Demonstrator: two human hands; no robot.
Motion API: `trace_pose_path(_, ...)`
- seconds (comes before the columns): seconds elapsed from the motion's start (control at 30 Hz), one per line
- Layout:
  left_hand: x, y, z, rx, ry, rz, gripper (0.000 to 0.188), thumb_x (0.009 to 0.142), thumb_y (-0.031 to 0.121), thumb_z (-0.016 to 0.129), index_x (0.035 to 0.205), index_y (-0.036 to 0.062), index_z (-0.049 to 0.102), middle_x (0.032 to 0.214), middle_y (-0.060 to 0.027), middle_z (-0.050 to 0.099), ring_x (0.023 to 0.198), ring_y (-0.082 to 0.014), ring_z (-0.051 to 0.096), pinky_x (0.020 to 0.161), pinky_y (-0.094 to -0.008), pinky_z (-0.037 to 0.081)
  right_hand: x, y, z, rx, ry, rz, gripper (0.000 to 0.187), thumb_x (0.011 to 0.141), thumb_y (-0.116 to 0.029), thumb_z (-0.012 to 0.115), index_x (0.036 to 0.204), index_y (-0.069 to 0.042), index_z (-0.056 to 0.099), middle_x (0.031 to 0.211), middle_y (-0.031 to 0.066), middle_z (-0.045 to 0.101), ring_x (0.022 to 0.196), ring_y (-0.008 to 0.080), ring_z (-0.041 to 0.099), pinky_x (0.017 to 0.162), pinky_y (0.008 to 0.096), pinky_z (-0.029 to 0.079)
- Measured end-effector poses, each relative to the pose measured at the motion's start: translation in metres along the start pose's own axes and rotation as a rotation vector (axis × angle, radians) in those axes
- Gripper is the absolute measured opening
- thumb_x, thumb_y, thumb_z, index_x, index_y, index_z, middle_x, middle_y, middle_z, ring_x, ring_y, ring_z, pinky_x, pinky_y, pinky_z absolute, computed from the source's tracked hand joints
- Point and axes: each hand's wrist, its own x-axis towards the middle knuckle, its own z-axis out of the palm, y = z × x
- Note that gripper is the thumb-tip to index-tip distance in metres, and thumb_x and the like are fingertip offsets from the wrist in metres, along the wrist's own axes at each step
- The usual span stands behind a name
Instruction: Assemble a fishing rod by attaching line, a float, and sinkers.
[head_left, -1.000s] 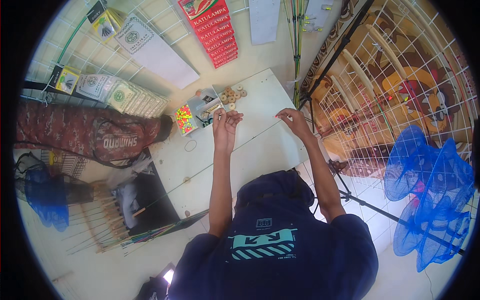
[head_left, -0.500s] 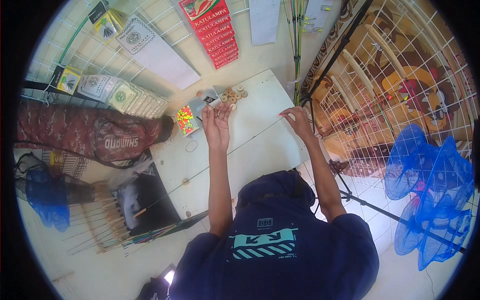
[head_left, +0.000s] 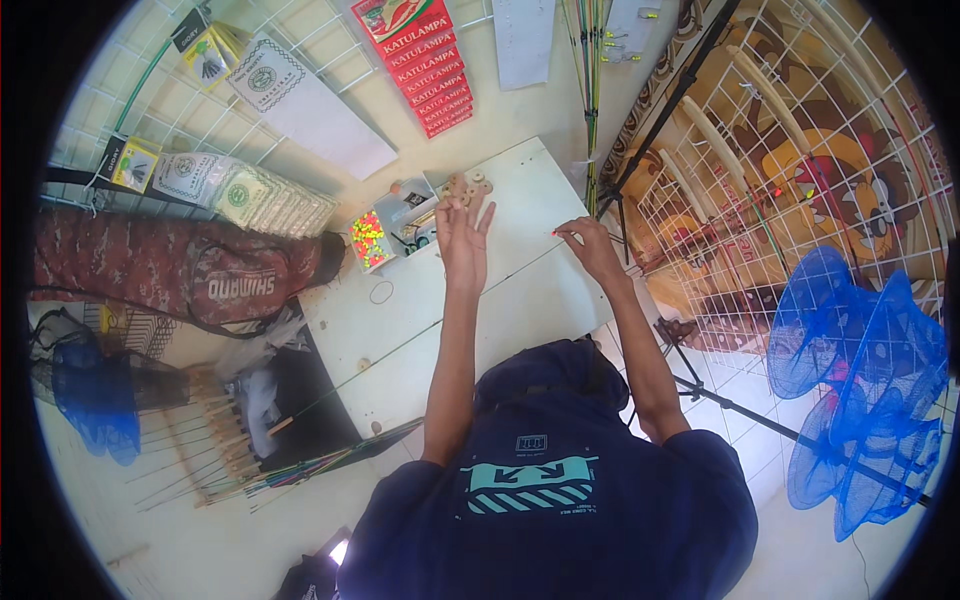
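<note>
My right hand (head_left: 590, 246) is above the right side of the white tabletop (head_left: 400, 380), pinching a tiny red piece (head_left: 556, 233) between thumb and fingertips. To its left my left hand (head_left: 464, 243) is raised, two fingertips together at the left and the others stretched up. Whatever sits in that pinch is too fine to make out. Just behind it lie several round tan spools (head_left: 479, 186), partly covered by my fingers. Beside them stands a grey divided box (head_left: 427, 190); one compartment holds bright yellow, red and orange little pieces (head_left: 368, 238).
A camouflage bag (head_left: 180, 265) lies at the left. Packets (head_left: 425, 65) hang on the back wall grid. Thin rods (head_left: 594, 110) stand behind the table, and more (head_left: 310, 470) lie at lower left. Blue nets (head_left: 850, 380) and a black stand (head_left: 745, 412) are at right.
My left hand has shifted right, away from the box, uncovering dark items in its compartments, and its fingers have spread more. My right hand has moved slightly left, still pinching the red piece.
</note>
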Motion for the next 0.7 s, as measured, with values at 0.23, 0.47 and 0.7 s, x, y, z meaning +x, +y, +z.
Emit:
trace_pose_path(0.23,0.009,0.006,0.0,0.139,0.024,0.029,0.008,0.101,0.018,0.049,0.103,0.0145,0.041,0.156,-0.0094,0.024,0.136,-0.0297,0.039,0.112,-0.0442,0.032,-0.003,0.013,0.001,0.104,0.01,0.072,0.009,0.085,-0.005,0.065,0.092,-0.002,0.07,0.085,0.013,0.067,0.078,0.0287,0.064,0.071,0.0362,0.049)
trace_pose_path(0.47,-0.001,-0.071,0.012,0.023,-0.049,-0.272,0.014,0.104,0.024,0.041,0.107,0.013,0.033,0.145,-0.0224,0.036,0.127,-0.0378,0.048,0.106,-0.0468,0.042,0.0,0.021,0.012,0.148,0.013,0.086,0.011,0.083,-0.002,0.066,0.093,-0.002,0.071,0.084,0.0138,0.066,0.074,0.0265,0.063,0.067,0.0352,0.048)
trace_pose_path(0.7,0.007,-0.122,0.009,0.228,-0.04,-0.311,0.019,0.104,0.026,0.038,0.111,0.0131,0.027,0.133,-0.0273,0.047,0.118,-0.0368,0.056,0.101,-0.041,0.044,0.003,0.014,0.013,0.239,-0.007,0.207,0.013,0.079,-0.003,0.068,0.092,0.001,0.068,0.081,0.0157,0.067,0.073,0.0275,0.062,0.069,0.0348,0.048)
